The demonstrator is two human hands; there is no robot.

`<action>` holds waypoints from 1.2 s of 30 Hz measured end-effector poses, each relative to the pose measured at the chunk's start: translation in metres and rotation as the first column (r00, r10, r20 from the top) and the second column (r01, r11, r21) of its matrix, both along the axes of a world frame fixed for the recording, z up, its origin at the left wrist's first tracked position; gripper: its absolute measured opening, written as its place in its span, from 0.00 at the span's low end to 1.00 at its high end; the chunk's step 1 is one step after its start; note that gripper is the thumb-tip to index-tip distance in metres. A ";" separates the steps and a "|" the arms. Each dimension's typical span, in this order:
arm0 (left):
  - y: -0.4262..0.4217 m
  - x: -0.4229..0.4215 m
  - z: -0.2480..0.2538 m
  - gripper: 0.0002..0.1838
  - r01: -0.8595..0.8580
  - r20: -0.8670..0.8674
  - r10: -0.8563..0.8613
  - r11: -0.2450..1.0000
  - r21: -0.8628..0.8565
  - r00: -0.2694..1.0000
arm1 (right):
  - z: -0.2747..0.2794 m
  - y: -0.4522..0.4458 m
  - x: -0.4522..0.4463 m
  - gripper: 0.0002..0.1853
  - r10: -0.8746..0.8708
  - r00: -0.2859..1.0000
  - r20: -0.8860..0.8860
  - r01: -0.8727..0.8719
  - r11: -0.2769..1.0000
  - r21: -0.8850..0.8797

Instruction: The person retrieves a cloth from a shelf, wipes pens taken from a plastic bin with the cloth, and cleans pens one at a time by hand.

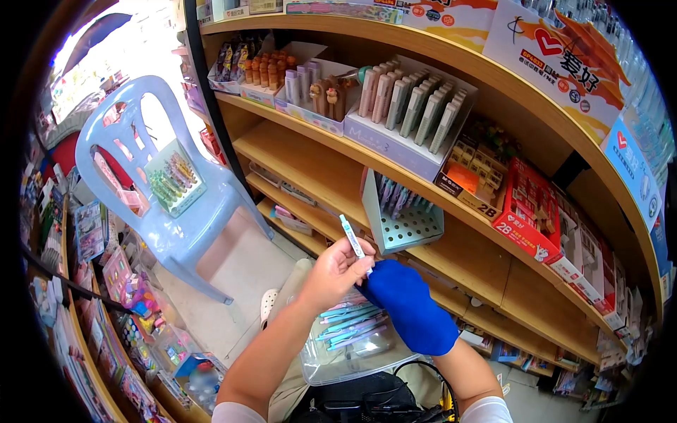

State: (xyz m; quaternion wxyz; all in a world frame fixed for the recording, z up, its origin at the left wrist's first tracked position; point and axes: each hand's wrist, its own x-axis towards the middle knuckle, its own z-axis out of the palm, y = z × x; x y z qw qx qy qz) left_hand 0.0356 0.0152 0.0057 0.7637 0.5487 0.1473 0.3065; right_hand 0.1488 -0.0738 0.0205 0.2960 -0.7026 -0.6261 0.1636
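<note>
Upright in the fingers of my left hand point(336, 268) is a slim white and light-blue pen point(351, 237); thumb and fingers pinch its lower part. A bright blue cloth cover point(415, 310) encloses my right hand, so its fingers are hidden. The cloth's upper end touches or nearly touches the pen's lower end beside my left fingers. Below both hands, a clear plastic box point(321, 374) rests on my lap with several pastel pens point(352, 326) lying loose in it. Just beyond my hands, a pale green display box point(411, 238) with holes holds several dark-patterned pens point(402, 196).
A light-blue plastic chair point(176, 236) stands at the left with a box of pens point(176, 176) on it. Wooden shelves point(486, 264) curve across the front and right, carrying boxed pens point(416, 106) and red cartons point(525, 211). Packed racks point(106, 352) line the left side.
</note>
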 end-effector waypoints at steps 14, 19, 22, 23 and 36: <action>-0.001 -0.001 -0.006 0.07 0.070 -0.095 -0.074 0.997 -0.043 0.993 | 0.004 -0.005 0.002 0.10 0.012 0.937 -0.350 -0.025 0.999 -0.032; 0.000 -0.003 -0.004 0.08 0.107 -0.034 -0.111 0.990 -0.092 0.993 | 0.005 -0.009 0.001 0.08 0.141 0.986 -0.088 -0.119 0.968 0.221; 0.000 -0.003 -0.004 0.08 0.107 0.003 -0.107 0.988 -0.113 0.994 | 0.023 -0.017 -0.002 0.02 0.167 0.909 -0.382 -0.121 0.982 0.142; 0.001 -0.003 -0.004 0.08 0.104 0.008 -0.103 0.989 -0.105 0.995 | 0.023 -0.017 -0.002 0.03 0.146 0.908 -0.393 -0.099 0.986 0.137; -0.001 -0.002 -0.007 0.07 0.082 -0.075 -0.082 0.997 0.005 0.994 | -0.001 -0.004 0.006 0.06 0.161 0.983 0.090 -0.170 0.980 0.108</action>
